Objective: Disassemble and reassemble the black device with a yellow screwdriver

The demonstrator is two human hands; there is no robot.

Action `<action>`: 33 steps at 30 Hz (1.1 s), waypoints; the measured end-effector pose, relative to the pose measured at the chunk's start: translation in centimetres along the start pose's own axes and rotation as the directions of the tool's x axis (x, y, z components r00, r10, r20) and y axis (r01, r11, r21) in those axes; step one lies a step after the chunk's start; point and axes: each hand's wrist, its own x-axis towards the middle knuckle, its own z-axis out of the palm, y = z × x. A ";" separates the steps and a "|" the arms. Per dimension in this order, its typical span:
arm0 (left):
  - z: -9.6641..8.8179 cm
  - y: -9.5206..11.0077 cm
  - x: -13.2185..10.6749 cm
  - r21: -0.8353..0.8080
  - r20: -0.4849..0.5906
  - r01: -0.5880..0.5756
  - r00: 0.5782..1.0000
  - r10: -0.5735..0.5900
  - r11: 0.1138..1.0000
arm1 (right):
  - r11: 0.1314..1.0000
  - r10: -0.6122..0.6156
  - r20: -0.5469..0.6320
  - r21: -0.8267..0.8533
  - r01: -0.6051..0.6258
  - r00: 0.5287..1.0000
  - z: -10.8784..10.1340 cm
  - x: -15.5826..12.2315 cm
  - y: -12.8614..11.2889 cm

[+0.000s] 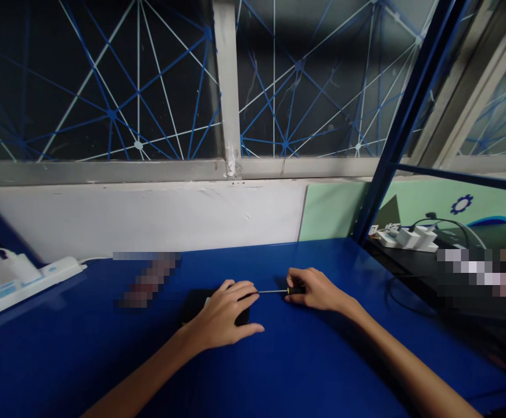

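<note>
A small black flat device (194,303) lies on the blue table (305,360). My left hand (226,316) rests on it, fingers curled over its right part and holding it down. My right hand (316,288) is closed on the dark handle of a thin screwdriver (274,291). Its slim metal shaft points left and reaches the fingertips of my left hand at the device. The tip itself is hidden by those fingers.
A white power strip (39,276) with a plugged charger lies at the table's left edge. A blurred patch sits left of the device. A blue upright post (392,151) bounds the right side; beyond it is another power strip (409,237) with cables.
</note>
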 end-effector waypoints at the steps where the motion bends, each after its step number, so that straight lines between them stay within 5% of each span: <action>1: 0.0 0.0 0.2 -0.004 0.005 0.005 1.000 -0.005 1.000 | 1.000 0.012 0.003 -0.004 -0.012 1.000 -0.2 0.0 0.2; 9: -0.6 -1.1 -0.1 -0.051 0.094 0.117 0.989 -0.112 0.992 | 0.998 0.053 -0.042 0.015 -0.053 0.998 -1.6 -0.2 2.2; 20: 0.0 -2.9 -3.4 -0.022 0.033 0.154 0.988 -0.153 0.988 | 0.958 -0.185 0.259 0.264 0.115 0.948 0.1 -0.5 -0.7; 33: 0.2 -2.9 -3.3 -0.028 0.039 0.160 0.987 -0.159 0.987 | 0.949 -0.217 0.294 0.285 0.132 0.931 0.6 -0.5 -0.9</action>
